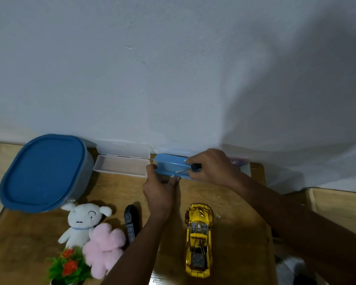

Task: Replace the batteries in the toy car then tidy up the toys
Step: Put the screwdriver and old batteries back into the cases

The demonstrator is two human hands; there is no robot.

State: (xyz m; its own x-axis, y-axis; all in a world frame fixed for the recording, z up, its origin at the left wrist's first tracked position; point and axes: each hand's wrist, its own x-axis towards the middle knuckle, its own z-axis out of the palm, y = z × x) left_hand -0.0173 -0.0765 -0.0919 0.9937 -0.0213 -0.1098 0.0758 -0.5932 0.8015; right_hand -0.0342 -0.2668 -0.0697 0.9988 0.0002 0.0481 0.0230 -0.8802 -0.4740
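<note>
Both your arms reach forward across the table to the blue case (169, 164) lying against the wall. Your right hand (212, 167) is over the case's right part, knuckles up, its fingers curled round the black handle of a small screwdriver (194, 167) whose thin shaft points left across the blue lid. Your left hand (159, 192) takes the case at its near left corner: the thumb presses on the left end and the fingers are together along the near edge.

The white wall (173, 68) fills the upper view. Below it is the wooden table (234, 212). At far left stands a big tub with a blue lid (43, 171); just beside it, a clear plastic case (121, 163) lies open. The gold toy car (198, 239) lies between your forearms, nose toward the wall, apart from both hands. Left of your left arm lie a pink plush (104, 247), a white plush dog (82, 221), a small plant with red flowers (69, 266) and a black remote (131, 222).
</note>
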